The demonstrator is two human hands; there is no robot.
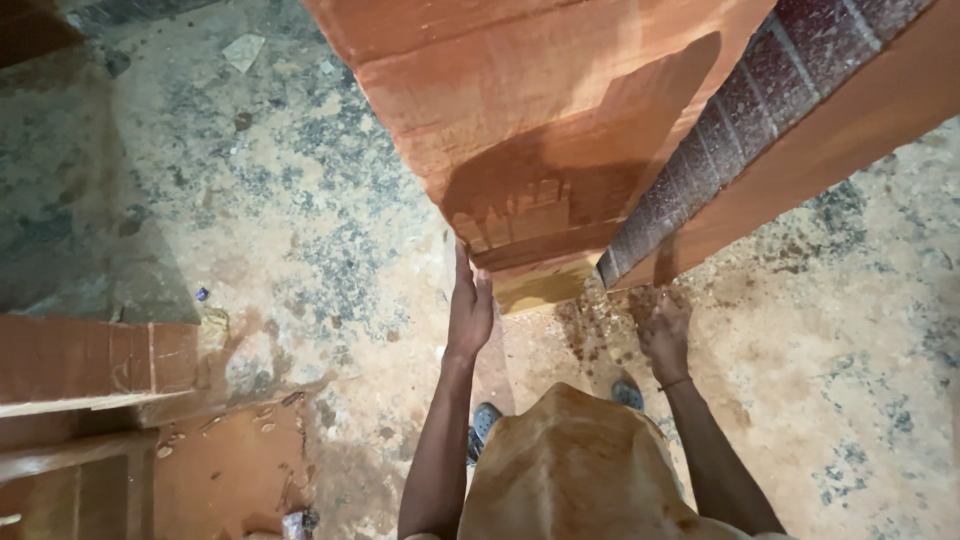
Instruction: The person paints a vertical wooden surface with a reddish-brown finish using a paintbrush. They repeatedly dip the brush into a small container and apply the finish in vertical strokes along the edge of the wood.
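Observation:
A stack of wide orange-brown wooden boards (520, 110) rises from the floor toward me, and its lower end shows a yellowish cut face (540, 288). My left hand (470, 308) grips the lower left corner of that stack, fingers wrapped over its edge. My right hand (665, 330), dusted with sawdust, is at the lower end of a long orange beam (830, 130) on the right. How far its fingers close on the beam is unclear. A strip with a dark brick pattern (740, 110) lies between the stack and the beam.
The speckled concrete floor (280, 220) carries sawdust and wood chips. More orange boards (90, 360) lie at the left edge, with reddish timber below them. My feet in blue sandals (486, 420) stand under the stack.

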